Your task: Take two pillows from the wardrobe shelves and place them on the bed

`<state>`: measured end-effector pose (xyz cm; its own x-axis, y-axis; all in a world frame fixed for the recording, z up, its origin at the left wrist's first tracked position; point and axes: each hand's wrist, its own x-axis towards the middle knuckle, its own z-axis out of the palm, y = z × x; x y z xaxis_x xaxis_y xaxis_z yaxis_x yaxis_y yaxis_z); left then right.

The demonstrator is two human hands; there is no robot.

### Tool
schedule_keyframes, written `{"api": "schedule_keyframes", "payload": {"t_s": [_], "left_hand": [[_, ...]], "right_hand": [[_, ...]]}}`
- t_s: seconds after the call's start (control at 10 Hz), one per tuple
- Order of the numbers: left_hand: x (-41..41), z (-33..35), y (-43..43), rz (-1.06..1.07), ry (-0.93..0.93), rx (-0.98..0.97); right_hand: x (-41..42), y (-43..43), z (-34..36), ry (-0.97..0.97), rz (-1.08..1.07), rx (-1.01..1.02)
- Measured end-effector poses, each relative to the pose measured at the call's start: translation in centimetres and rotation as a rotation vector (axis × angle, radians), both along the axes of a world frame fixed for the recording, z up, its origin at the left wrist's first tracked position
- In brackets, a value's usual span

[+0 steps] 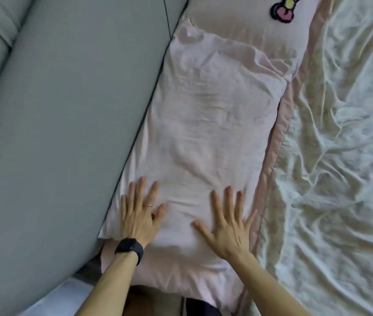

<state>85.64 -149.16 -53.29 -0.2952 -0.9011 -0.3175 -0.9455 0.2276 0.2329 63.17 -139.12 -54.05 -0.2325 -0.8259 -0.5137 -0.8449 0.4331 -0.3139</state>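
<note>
1. Across the middle of the frame, running from the lower centre up toward the top, lies a pale pink pillow [206,137] in a wrinkled case; it rests on the bed [345,156] with its long left edge against the grey-green padded headboard [62,124].
2. At the top centre a second pillow [244,26], a slightly warmer pink, is partly covered by the upper end of the first; the two overlap there.
3. On that second pillow, at the top of the frame, sits a sewn-on bow patch [284,8] — pink lobes, a yellow-green centre, a dark outline. No writing or brand mark can be read on it or anywhere else.
4. The left hand [140,213] lies flat, palm down, on the lower left part of the pale pillow, fingers spread apart and gripping nothing; a thin ring shows on one finger.
5. A black watch [129,247] with a dark face is strapped round the left wrist.
6. The right hand [226,222] lies flat on the lower right part of the same pillow — fingers fanned wide, thumb out to the left, holding nothing.
7. A pink bordered edge [279,142] runs along the right side of the pillows, and right of it the cream sheet [340,201] is heavily creased.
</note>
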Motion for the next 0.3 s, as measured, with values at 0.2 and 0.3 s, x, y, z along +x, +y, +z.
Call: {"api": "schedule_keyframes", "payload": {"t_s": [0.2,0.3], "left_hand": [[-0.6,3.2,1.3,0.154,-0.186,0.233],[-4.3,6.0,1.4,0.236,-0.146,0.335]], "right_hand": [[-1.1,-0.3,4.0,0.004,0.061,0.270],[-2.2,-0.9,7.8,-0.028,0.104,0.272]]}}
